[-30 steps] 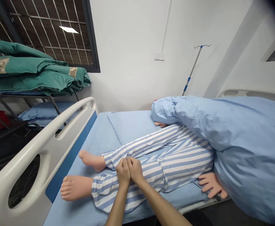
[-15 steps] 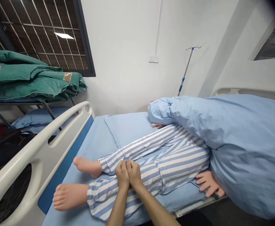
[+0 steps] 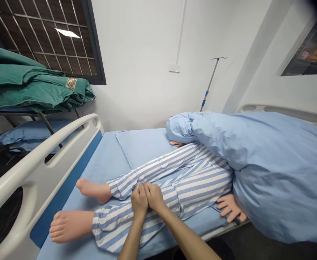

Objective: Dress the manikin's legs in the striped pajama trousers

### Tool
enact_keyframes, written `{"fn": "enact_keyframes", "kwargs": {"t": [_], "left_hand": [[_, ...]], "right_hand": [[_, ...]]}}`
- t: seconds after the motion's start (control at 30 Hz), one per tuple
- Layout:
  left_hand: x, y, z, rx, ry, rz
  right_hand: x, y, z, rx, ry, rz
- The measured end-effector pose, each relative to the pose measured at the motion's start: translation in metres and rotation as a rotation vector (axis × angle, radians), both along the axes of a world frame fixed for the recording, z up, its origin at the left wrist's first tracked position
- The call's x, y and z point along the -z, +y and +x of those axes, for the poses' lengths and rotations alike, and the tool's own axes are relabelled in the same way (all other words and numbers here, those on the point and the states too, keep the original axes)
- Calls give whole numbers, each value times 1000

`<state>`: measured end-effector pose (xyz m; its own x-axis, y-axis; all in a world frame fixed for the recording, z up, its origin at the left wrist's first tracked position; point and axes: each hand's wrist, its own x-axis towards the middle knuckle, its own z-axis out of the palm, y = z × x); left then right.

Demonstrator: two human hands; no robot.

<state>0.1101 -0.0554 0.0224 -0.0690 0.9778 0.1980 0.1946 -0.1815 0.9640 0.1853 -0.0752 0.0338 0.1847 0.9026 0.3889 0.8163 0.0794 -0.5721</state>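
My left hand (image 3: pixel 139 198) and my right hand (image 3: pixel 154 196) are closed into fists, pressed side by side above the lower legs of a manikin. No object shows in either fist, and the palms are hidden. Below them are blue-and-white striped trousers (image 3: pixel 201 180), with no visible tug in the cloth. The manikin's bare feet, one nearer (image 3: pixel 71 225) and one farther (image 3: pixel 94 189), point left. One manikin hand (image 3: pixel 231 207) lies palm down by the bed's near edge. A light blue quilt (image 3: pixel 272 162), folded back, covers the upper body.
A white bed end board (image 3: pixel 52 144) rises at the left, and another board (image 3: pixel 283 108) at the far right. Behind the bed stands an IV pole (image 3: pixel 209 83) near the wall. Green folded bedding (image 3: pixel 33 86) is piled on a rack at the left, under a barred window (image 3: pixel 52 39).
The camera view has turned slightly to the right, so the bed and manikin sit farther left. My fists stay together over the legs, with little movement.
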Motion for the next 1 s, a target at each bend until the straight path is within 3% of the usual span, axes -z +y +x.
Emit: {"fn": "enact_keyframes", "kwargs": {"t": [0.27, 0.37, 0.63, 0.87, 1.0], "left_hand": [[-20, 4, 28, 20, 13, -62], [-22, 1, 37, -13, -64, -47], [-6, 1, 29, 30, -167, -52], [-5, -2, 34, 16, -64, -13], [-1, -4, 35, 28, 6, 13]], "right_hand": [[6, 8, 10, 34, 506, 131], [7, 8, 15, 49, 584, 157], [9, 5, 9, 51, 318, 107], [-5, 1, 29, -48, -36, -37], [-2, -2, 32, 19, -5, -42]]}}
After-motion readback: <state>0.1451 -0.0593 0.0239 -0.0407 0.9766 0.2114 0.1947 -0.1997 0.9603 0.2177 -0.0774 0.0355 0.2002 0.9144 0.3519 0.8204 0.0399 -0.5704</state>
